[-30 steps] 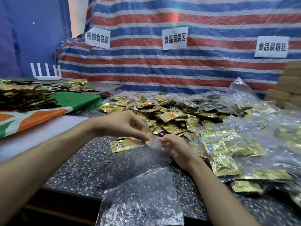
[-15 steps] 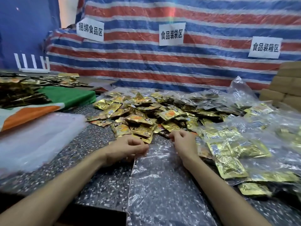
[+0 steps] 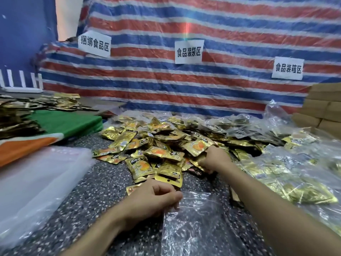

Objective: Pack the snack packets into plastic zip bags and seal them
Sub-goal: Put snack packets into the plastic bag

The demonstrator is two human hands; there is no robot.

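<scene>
A heap of gold snack packets (image 3: 162, 145) covers the middle of the speckled table (image 3: 92, 196). A clear empty zip bag (image 3: 195, 224) lies flat in front of me. My left hand (image 3: 153, 198) pinches the bag's upper left corner at its mouth. My right hand (image 3: 214, 159) is stretched into the near edge of the heap, fingers curled round gold packets there; how many it holds is hidden.
Filled clear bags of packets (image 3: 287, 178) pile up on the right. A stack of empty plastic bags (image 3: 36, 182) lies at the left, beside a green and orange cloth (image 3: 60, 126). Cardboard boxes (image 3: 321, 109) stand at the far right. A striped tarp with paper signs hangs behind.
My right hand left the bag's mouth and reached forward into the packet heap, closing on packets. My left hand kept its pinch on the bag, which now lies flat.
</scene>
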